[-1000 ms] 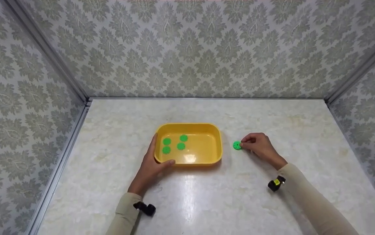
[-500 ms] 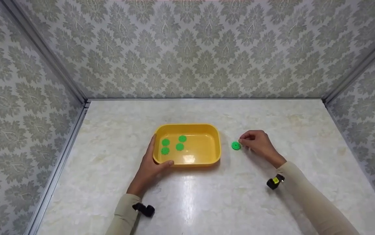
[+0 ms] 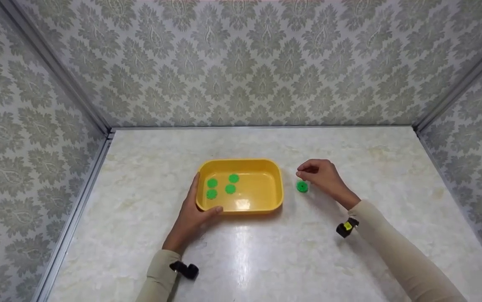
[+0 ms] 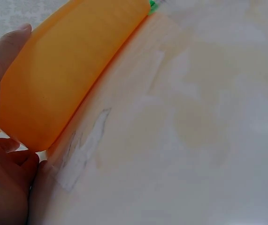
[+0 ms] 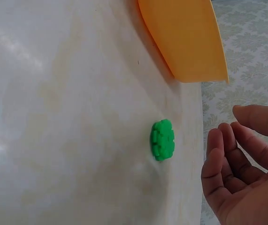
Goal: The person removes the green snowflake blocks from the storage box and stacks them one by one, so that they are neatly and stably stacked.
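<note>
My left hand [image 3: 190, 216] grips the left end of a yellow plastic tub [image 3: 262, 203], thumb over the near rim and fingers along the outside. Inside the tub, toward its left half, lie several flat green notched discs [image 3: 230, 188]. Just right of the tub, another green notched disc [image 5: 163, 140] lies on the table; from the side it looks thick, with a toothed edge. My right hand [image 3: 320, 176] hovers just beyond and right of that disc, fingers loosely curled. In the right wrist view nothing shows between its thumb and fingertips.
The pale marbled table [image 3: 241, 251] runs back to a wall with patterned paper [image 3: 257, 63]. Patterned side panels with metal edging stand at left and right. A small black camera is strapped to each wrist over a beige sleeve [image 3: 392, 247].
My right hand has let go of the green disc beside the tub and moved up and to the left, off it. The left hand keeps its hold on the tub.
</note>
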Available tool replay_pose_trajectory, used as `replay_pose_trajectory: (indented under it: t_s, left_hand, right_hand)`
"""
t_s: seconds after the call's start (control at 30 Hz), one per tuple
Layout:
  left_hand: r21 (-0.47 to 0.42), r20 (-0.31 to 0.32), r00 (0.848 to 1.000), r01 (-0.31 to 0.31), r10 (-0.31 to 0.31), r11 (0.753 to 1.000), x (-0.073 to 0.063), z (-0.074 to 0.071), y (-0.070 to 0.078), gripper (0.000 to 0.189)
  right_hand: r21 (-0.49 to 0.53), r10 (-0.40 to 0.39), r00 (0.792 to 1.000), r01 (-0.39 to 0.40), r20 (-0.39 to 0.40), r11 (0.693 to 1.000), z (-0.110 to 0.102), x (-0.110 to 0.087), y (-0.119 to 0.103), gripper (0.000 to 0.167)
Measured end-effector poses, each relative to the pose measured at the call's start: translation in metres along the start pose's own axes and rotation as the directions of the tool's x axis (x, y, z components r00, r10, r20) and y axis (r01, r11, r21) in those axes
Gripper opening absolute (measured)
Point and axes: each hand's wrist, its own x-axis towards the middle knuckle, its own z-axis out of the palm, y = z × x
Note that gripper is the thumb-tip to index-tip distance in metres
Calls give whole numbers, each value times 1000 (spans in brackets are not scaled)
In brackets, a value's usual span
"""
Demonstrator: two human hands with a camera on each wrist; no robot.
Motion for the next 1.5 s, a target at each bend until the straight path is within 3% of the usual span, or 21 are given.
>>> replay_pose_trajectory:
  t_s: [0.4,1.0,1.5]
  left_hand:
    - [-3,-7,1000,-16,16,1000,0,0,-1,126]
    - [-16,-6,1000,8,-8,1000,1,1,-1,125]
    - [-21,-6,1000,-1,1,1000,1,1,0,123]
  right_hand:
    - [-16,-88,995,89,52,996,16,8,-26,25]
    - [23,-106,984,104,142,994,43,27,-58,24]
    - [26,-181,958,180,222,983,76,40,-75,23]
